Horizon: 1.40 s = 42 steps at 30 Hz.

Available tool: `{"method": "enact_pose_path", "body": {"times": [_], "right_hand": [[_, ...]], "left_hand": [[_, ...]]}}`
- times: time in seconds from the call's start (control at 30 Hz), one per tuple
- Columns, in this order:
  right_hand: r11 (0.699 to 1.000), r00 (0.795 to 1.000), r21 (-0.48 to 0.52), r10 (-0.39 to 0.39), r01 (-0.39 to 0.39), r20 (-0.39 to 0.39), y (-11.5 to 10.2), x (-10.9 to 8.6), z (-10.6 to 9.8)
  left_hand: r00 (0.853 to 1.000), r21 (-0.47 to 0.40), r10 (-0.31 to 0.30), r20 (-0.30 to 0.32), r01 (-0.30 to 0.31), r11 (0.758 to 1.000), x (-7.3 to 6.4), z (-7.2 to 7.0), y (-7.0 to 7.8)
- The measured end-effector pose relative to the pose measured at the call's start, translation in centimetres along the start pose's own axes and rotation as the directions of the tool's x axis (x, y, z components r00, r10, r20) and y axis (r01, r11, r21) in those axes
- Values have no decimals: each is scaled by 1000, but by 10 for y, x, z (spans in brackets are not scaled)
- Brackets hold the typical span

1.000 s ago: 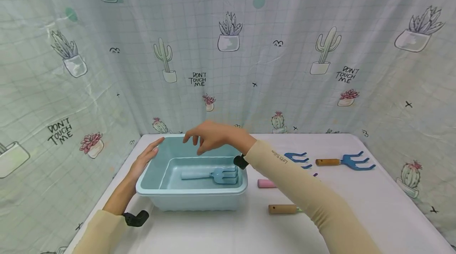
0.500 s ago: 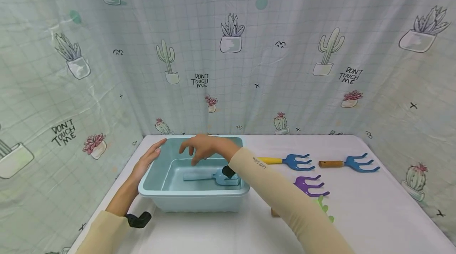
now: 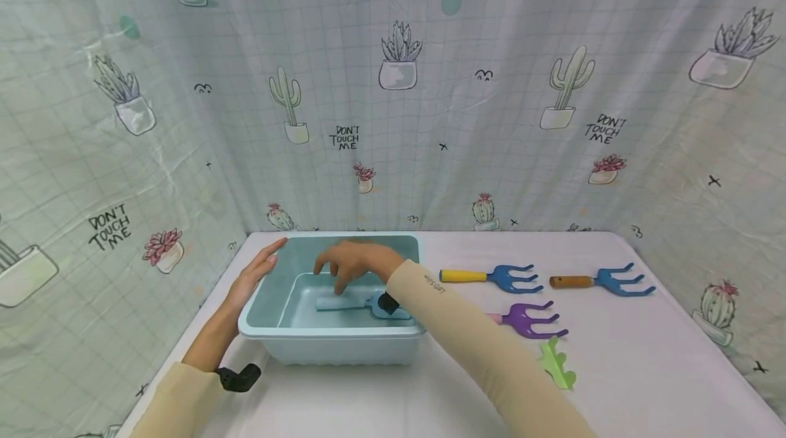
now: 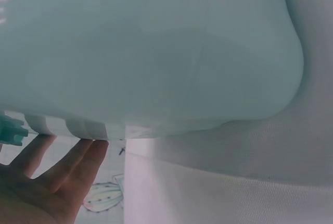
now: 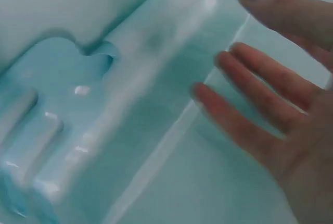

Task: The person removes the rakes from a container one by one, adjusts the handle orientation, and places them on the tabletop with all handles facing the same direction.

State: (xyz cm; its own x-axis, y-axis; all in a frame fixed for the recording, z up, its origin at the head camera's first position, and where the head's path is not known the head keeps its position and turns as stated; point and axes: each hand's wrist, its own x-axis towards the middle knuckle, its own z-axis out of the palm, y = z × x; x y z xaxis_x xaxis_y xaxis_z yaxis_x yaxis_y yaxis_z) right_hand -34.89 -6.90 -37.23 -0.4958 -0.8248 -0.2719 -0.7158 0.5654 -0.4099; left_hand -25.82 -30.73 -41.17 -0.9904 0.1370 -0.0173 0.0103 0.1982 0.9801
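A pale blue plastic basin (image 3: 331, 332) stands on the white table. Lying in it is a light blue hand fork (image 3: 340, 303), its tines to the right and partly covered by the black wrist camera. My left hand (image 3: 248, 281) is at the basin's left side with fingers extended; in the left wrist view the fingertips of that hand (image 4: 62, 182) meet the outer wall. Inside the basin, my right hand (image 3: 353, 262) hovers just over the fork's handle. The right wrist view has its fingers (image 5: 260, 88) spread, nothing between them, beside the fork (image 5: 62, 78).
Right of the basin lie a yellow-handled blue fork (image 3: 463, 276), a wooden-handled blue fork (image 3: 571, 282), a purple fork (image 3: 531, 322) and a light green tool head (image 3: 557, 364), partly behind the right forearm. A cactus-print curtain (image 3: 399, 151) hangs behind and beside the table.
My right hand has come down into the basin, closer to the light blue fork. The right forearm swung left, uncovering more of the tools. My left hand stays at the basin's side.
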Motion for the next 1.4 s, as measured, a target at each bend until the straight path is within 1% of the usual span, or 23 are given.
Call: {"method": "enact_pose_path", "body": {"times": [0.17,0.4,0.53,0.7,0.97,1.07,1.3,1.4], "right_hand": [[1000,999,5,19,-19,36,0,3,4],[989,996,135,55,-64,66,3,5,11],[983,994,157,81,-91,70,4,4,12],[983,992,146,102,-111,73,4,5,14],[974,979,125,175,-187,105,5,5,18],[975,977,105,184,-195,108,5,6,19],[975,973,106,182,-198,140,5,6,24],[972,970,103,195,-210,143,5,6,27]], "left_hand": [[1000,3,-7,-1,7,1000,2,0,0],[1000,5,-3,0,3,1000,0,-1,-1],[1000,-12,5,1,-5,1000,0,-3,-1],[1000,-52,19,-3,-19,998,-1,-4,0],[1000,-66,19,-4,-20,998,1,-5,0],[1000,-67,25,-7,-25,997,1,-5,0],[1000,-24,26,0,-26,999,2,-3,-5],[1000,-14,22,2,-22,1000,2,-1,-7]]}}
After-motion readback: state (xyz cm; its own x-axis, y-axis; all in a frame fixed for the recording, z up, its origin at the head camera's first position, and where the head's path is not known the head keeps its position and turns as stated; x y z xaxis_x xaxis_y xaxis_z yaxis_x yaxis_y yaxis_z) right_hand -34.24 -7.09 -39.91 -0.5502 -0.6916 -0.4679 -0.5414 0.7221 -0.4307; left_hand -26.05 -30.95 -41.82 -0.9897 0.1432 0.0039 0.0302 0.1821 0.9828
